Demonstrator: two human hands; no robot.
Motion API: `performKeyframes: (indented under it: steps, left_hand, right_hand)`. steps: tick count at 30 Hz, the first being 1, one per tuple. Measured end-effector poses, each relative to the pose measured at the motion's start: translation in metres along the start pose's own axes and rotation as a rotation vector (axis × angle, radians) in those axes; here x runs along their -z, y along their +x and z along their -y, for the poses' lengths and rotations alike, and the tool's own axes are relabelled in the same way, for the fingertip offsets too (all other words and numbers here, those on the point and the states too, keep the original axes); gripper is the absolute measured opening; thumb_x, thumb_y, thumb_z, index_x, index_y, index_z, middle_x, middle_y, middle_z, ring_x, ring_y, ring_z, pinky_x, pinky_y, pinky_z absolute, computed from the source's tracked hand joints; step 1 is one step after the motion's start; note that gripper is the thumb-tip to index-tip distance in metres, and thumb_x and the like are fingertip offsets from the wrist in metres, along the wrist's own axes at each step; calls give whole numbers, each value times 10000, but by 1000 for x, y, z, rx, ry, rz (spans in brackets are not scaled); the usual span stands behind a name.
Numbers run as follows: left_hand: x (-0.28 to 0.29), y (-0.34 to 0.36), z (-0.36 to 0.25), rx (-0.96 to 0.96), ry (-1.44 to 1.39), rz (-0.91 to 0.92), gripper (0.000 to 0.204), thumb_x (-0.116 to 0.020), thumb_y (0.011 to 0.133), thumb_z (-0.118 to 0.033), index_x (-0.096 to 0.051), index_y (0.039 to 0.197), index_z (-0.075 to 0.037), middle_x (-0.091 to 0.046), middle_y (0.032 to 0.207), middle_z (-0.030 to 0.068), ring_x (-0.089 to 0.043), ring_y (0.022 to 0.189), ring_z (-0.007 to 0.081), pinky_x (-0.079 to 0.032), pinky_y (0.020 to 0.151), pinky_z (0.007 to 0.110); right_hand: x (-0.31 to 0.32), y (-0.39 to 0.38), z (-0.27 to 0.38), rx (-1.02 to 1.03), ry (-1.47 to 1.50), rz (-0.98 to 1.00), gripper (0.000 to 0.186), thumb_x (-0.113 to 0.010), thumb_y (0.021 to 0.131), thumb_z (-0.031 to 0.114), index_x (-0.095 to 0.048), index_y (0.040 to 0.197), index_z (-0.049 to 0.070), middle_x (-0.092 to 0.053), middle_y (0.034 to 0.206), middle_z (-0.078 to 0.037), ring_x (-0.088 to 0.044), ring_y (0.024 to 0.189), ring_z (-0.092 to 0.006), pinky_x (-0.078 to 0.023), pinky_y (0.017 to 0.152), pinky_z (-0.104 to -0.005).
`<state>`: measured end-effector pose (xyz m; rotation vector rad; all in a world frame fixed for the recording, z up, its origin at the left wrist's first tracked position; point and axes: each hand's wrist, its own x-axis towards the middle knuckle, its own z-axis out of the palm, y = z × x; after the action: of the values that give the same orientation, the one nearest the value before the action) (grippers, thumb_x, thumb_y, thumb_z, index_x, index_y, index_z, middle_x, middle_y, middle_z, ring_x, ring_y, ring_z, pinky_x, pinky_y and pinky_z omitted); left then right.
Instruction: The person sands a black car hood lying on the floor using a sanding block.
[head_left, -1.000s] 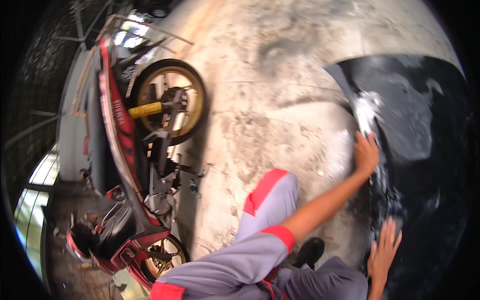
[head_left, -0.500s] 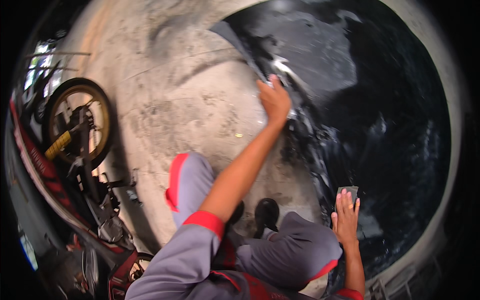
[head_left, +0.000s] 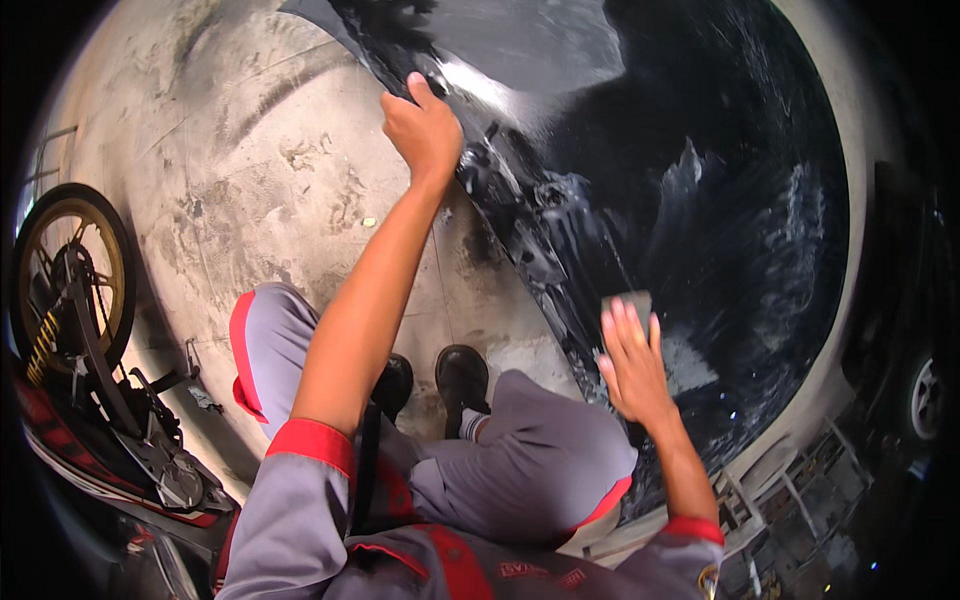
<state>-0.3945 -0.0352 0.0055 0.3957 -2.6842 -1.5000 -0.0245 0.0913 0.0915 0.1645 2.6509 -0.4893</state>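
A large curved black panel [head_left: 740,130] with a glossy, wet-looking surface and pale grey smears lies at my right. Its near edge is at my left hand [head_left: 430,130], whose fingers curl over that edge while the thumb points up along it. Further down the panel, my right hand [head_left: 637,365] presses with outstretched fingers on a small grey-green sheet of sandpaper [head_left: 632,300]. The fingers cover most of the sheet, and its far end shows beyond their tips. A greyish smeared patch [head_left: 690,362] is just right of this hand.
At the left stands a red and black motorcycle [head_left: 110,425] with a gold-rimmed wheel [head_left: 75,270]. My knees and dark shoes [head_left: 462,380] are over the stained concrete floor [head_left: 260,170]. A metal frame [head_left: 800,490] is at lower right, below a vehicle wheel [head_left: 926,398].
The view has swung, so the panel, both hands and the motorcycle appear further left. Right hand and sandpaper have slid slightly left over the panel. My left hand keeps its place on the edge.
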Motion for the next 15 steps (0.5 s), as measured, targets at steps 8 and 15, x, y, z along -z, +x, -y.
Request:
performKeyframes:
  steps: [8,15]
  left_hand:
    - [1,3,0,82,15,49,560,-512,1003,-393,-574,1032,163,-648,1019,366,-616,1006,517,-442,918,532]
    - [-6,2,1,13,16,16,524,-486,1022,-361,-555,985,157,-635,961,377,-603,961,539,-436,893,550]
  right_hand:
    - [3,31,10,8,6,-106,604,-521,985,224,-356,1540,53,-299,1627,-127,-278,1502,-306,-208,1193,-565]
    - [60,125,-4,-38,-105,-335,595,-494,999,189,-323,1541,15,-287,1620,-167,-272,1496,-330,-223,1206,-511]
